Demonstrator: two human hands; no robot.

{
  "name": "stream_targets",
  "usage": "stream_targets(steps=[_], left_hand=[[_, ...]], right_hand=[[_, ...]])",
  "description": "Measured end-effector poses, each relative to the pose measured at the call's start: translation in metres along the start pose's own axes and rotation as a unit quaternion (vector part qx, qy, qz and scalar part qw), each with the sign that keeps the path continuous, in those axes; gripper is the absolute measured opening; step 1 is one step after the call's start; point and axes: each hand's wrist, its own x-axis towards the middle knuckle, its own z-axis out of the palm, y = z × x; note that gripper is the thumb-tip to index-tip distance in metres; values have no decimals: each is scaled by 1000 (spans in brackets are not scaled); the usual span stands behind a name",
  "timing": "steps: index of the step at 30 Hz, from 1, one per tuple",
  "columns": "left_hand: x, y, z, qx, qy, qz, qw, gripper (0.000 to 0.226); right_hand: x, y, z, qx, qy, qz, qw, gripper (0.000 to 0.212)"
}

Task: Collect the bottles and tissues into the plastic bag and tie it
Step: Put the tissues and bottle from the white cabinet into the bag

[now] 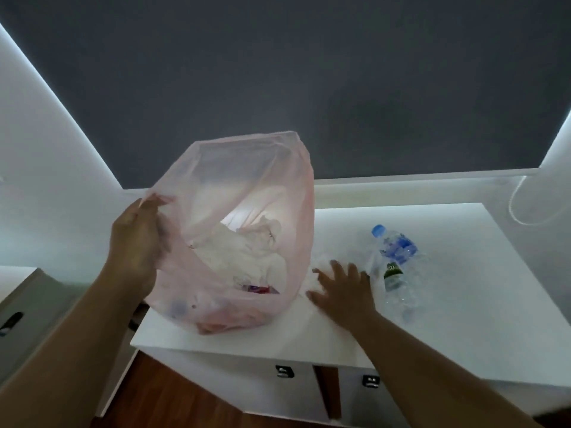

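Observation:
A thin pink plastic bag (pixel 247 186) stands open on the white cabinet top (pixel 448 319). White tissues (pixel 244 251) and some coloured scraps lie inside it. My left hand (pixel 136 242) pinches the bag's left rim and holds it up. My right hand (pixel 343 288) has its fingers spread over a crumpled white tissue (pixel 318 264) on the cabinet top, just right of the bag. Two clear plastic bottles lie to the right of that hand: one with a blue cap and blue label (pixel 395 245), one with a green label (pixel 395 285).
The cabinet has two drawers with dark handles (pixel 284 371) below its front edge. A white cord (pixel 522 208) hangs at the back right wall. A grey surface (pixel 31 304) lies at the left, wooden floor (pixel 160 403) below.

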Motion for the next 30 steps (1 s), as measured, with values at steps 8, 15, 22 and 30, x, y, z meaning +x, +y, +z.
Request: stream_targets(steps=[8,15,22,30], left_hand=[[1,-6,16,18,-58,22,998,25],[11,7,20,3,-72,19,997,24],[14,10,16,17,-64,29,997,23],[22,8,6,37,-50,31,998,20]], right_hand=[[2,6,-26,22,230,43,972,19],[29,-36,-144,55,380,-111,917,26],[32,-124,-163,-17,335,-334,881,27],[51,-110,-145,-116,118,-336,927,81]])
